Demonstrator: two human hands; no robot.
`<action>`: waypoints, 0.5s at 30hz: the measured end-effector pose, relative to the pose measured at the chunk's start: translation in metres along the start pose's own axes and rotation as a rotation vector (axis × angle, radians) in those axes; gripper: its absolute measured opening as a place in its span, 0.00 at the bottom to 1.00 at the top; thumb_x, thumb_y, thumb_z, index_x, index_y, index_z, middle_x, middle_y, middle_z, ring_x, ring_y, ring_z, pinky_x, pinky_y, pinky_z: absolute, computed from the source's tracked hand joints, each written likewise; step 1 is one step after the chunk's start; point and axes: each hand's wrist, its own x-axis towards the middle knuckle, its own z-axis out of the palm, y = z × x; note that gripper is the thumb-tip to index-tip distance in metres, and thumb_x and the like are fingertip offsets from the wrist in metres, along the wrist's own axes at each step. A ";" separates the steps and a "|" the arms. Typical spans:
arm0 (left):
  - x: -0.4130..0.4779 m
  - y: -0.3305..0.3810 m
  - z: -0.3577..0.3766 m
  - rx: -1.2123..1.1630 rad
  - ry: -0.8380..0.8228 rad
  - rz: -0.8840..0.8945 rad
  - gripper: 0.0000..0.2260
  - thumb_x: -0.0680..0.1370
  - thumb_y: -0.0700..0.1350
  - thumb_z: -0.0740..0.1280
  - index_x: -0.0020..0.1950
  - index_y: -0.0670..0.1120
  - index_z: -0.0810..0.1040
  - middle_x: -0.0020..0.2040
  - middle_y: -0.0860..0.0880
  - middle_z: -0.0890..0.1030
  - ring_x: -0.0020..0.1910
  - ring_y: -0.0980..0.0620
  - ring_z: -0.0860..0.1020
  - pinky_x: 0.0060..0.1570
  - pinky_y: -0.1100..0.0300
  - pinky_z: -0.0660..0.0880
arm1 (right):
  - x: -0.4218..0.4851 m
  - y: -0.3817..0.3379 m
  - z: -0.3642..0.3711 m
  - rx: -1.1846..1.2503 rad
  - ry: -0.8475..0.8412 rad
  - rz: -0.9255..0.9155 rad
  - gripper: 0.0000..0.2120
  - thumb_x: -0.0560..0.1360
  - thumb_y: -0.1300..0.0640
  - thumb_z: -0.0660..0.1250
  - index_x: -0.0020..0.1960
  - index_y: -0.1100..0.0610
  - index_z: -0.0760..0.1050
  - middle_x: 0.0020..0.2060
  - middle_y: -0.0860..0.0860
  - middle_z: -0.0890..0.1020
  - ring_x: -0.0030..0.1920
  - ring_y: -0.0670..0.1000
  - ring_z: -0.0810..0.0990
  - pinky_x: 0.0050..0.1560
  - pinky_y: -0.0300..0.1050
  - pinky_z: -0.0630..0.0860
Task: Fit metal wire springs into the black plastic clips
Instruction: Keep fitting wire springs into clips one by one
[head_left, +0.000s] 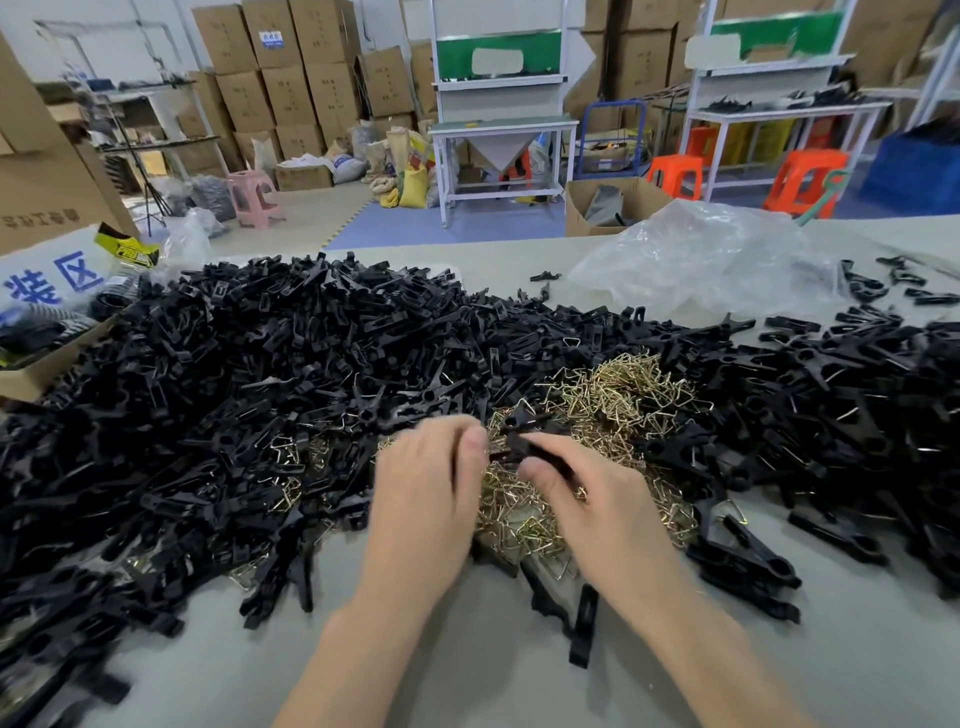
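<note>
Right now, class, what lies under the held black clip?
Brass-coloured wire springs, heaped on the table, lie beneath the black clip. The left hand and right hand hide the rest.

2 bare hands and forearms
The left hand (423, 499) and the right hand (602, 506) are uncovered up to the forearms.

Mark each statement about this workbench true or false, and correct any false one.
1. The right hand grips a clip. True.
2. The springs sit in a box. False: they lie loose in a pile on the table.
3. A clear bag lies on the table. True.
4. Every stool on the floor is orange. False: one stool is pink.
</note>
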 end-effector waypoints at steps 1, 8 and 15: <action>0.003 -0.009 -0.002 0.139 0.035 -0.057 0.14 0.84 0.55 0.54 0.61 0.53 0.76 0.56 0.57 0.79 0.57 0.56 0.75 0.58 0.56 0.69 | 0.000 0.000 -0.001 0.053 -0.012 0.064 0.15 0.79 0.39 0.61 0.64 0.37 0.76 0.44 0.36 0.85 0.45 0.44 0.84 0.46 0.42 0.81; 0.010 -0.045 -0.010 0.450 -0.034 -0.293 0.12 0.83 0.48 0.60 0.62 0.53 0.80 0.56 0.51 0.81 0.59 0.45 0.74 0.61 0.50 0.64 | 0.009 0.000 -0.002 0.761 0.021 0.380 0.11 0.85 0.55 0.57 0.61 0.53 0.76 0.52 0.47 0.87 0.54 0.48 0.85 0.50 0.37 0.81; 0.014 -0.048 -0.007 0.515 -0.106 -0.299 0.15 0.83 0.53 0.59 0.66 0.51 0.78 0.59 0.48 0.79 0.62 0.43 0.72 0.66 0.47 0.63 | 0.015 0.000 -0.006 1.251 0.117 0.532 0.14 0.85 0.65 0.55 0.58 0.64 0.79 0.51 0.59 0.85 0.57 0.57 0.85 0.56 0.44 0.82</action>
